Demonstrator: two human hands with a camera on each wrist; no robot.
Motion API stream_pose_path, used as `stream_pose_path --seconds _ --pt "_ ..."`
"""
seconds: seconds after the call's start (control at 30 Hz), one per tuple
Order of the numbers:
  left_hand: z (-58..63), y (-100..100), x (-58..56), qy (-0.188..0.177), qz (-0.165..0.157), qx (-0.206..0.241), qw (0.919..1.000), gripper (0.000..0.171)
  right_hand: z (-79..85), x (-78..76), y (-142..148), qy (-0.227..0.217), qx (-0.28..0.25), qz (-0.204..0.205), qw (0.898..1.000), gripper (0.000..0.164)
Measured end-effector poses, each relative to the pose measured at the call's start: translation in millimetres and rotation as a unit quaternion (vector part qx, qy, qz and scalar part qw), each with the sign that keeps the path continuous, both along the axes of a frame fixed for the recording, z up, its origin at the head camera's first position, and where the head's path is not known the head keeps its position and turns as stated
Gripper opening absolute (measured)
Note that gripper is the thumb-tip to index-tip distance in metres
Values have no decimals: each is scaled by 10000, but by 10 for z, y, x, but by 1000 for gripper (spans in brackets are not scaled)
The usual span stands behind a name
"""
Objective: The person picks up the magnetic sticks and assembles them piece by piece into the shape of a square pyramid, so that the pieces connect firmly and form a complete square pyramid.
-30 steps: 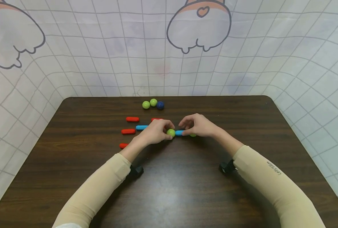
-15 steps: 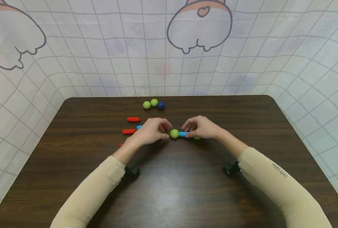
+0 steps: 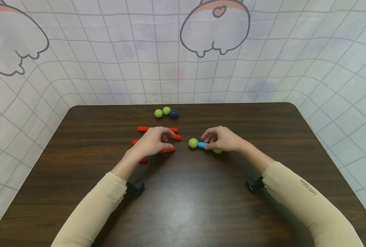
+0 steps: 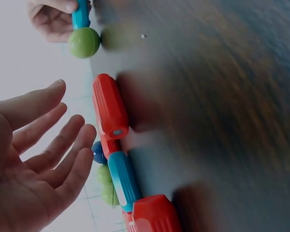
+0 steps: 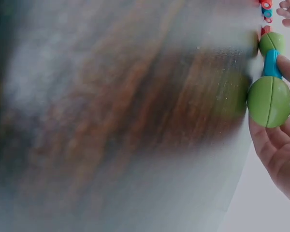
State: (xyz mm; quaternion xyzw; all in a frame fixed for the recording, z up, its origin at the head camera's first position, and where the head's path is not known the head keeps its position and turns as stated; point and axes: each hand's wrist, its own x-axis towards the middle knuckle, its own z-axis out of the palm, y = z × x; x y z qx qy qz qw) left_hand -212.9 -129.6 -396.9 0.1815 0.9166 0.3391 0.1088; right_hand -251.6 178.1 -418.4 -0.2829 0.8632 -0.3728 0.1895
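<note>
My right hand (image 3: 224, 139) pinches a short blue rod (image 3: 202, 145) between thumb and fingers. A green ball sits at each end of that rod: the left ball (image 3: 193, 143) shows fully, while the right ball (image 3: 217, 150) is partly behind the hand. In the right wrist view, the near green ball (image 5: 269, 101) lies against the fingers. My left hand (image 3: 153, 141) hovers over several red rods with fingers loosely bent, holding nothing. Beneath it, the left wrist view shows a red rod (image 4: 110, 106) and another blue rod (image 4: 124, 177), which the hand hides from the head view.
At the table's back stand a dark blue ball (image 3: 174, 113) and two green balls, the nearer one a green ball (image 3: 158, 113). Red rods such as the far red rod (image 3: 143, 129) lie left of centre on the dark wooden table (image 3: 183, 212). A tiled-print curtain (image 3: 139, 51) surrounds the table.
My left hand has let go of the left green ball and moved left over the red rods. The right hand has shifted slightly right, carrying the blue rod with its two green balls.
</note>
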Motion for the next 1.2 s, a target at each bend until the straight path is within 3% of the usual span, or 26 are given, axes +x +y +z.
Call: stream_pose_path --seconds 0.13,0.37,0.6,0.97,1.2 --pt "-37 2 4 -45 -93 -218 9997 36 -10 26 23 66 42 -56 10000 34" --pt "-67 23 3 -46 -304 -676 9972 33 -32 38 62 133 31 -94 9999 58" --pt "-58 24 -7 -221 -391 -1032 9936 37 -31 61 65 138 6 17 9999 62" --pt "-94 8 -44 -401 -436 -1015 9931 23 -29 84 33 210 107 -105 9997 61" --pt "-118 9 -41 -427 -488 -981 9931 16 -49 127 10 -122 34 -615 9980 59"
